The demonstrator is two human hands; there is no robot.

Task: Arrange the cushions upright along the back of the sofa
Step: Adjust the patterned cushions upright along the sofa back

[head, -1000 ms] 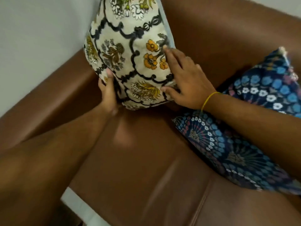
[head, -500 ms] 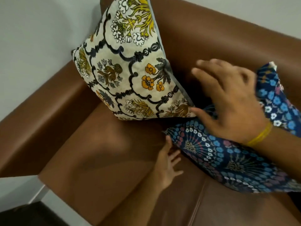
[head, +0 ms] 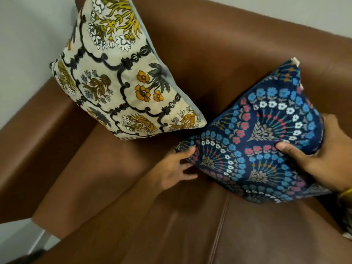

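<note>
Fingers (head: 187, 164) of the left hand (head: 173, 171) are spread loosely and slightly curled, with the thumb laid along the lower left corner of the navy cushion (head: 261, 147) and the other fingertips at the corner's underside; they touch the fabric without closing on it. Across the cushion, the right hand (head: 327, 161) has a firm hold of the right edge: its thumb presses into the printed face, and the remaining fingers wrap behind the edge, out of sight. A yellow band (head: 345, 193) circles that wrist. No writing, label or brand shows on either cushion. The navy cushion is a plump square of woven cloth printed with fan-shaped floral motifs in blue, white, pink and beige, with a pale trim at its top corner; it is tilted, its lower edge on the seat and its upper part toward the backrest. Just left of it, the cream cushion (head: 122, 82) stands upright in the corner where the backrest meets the armrest, its lower right corner nearly touching the navy one. Its cover looks coarser, printed with black scalloped lattice, orange flowers and mustard sprays, and edged with grey-blue piping. Both sit on the brown sofa (head: 133, 216), whose smooth, leather-like skin has a soft sheen and a stitched seam between the seat cushions.
</note>
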